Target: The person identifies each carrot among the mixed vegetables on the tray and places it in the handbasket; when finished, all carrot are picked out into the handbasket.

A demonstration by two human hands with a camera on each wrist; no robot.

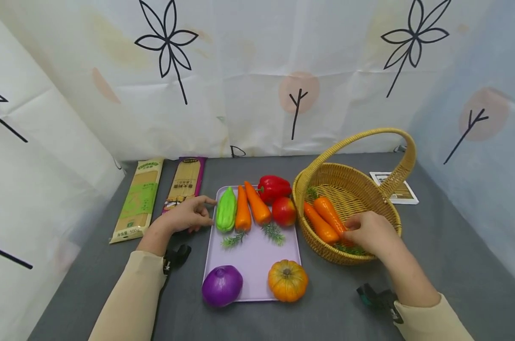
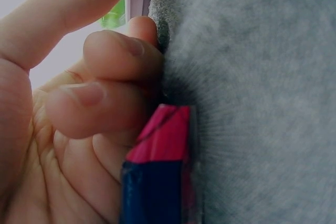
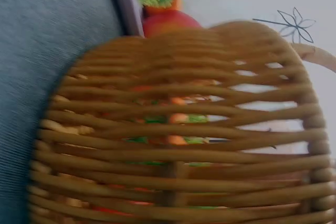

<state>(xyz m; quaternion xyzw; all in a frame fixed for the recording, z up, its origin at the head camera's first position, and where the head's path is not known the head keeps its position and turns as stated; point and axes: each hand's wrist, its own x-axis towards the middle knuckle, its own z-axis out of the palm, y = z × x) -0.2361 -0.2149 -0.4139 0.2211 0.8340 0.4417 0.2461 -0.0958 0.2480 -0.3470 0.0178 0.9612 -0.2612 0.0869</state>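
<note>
My right hand (image 1: 373,232) reaches into the wicker basket (image 1: 391,210), where its thumb and fingers pinch the lower end of an orange carrot (image 1: 329,213). A second carrot (image 1: 319,225) lies alongside, with green tops by them. The basket wall hides this hand in the right wrist view. My left hand (image 1: 189,214) is at the left edge of the lilac tray (image 1: 257,258), its thumb and index finger apart beside a green ridged vegetable (image 1: 226,210). In the left wrist view the other fingers (image 2: 113,56) are loosely bent and hold nothing.
On the tray lie two carrots (image 1: 243,210), a red pepper (image 1: 274,188), a red round fruit (image 1: 284,211), a purple onion (image 1: 222,285) and a small pumpkin (image 1: 288,280). Noodle packs (image 1: 139,201) lie at left. The basket handle (image 1: 359,135) arches up; a white-framed card (image 1: 404,194) lies behind.
</note>
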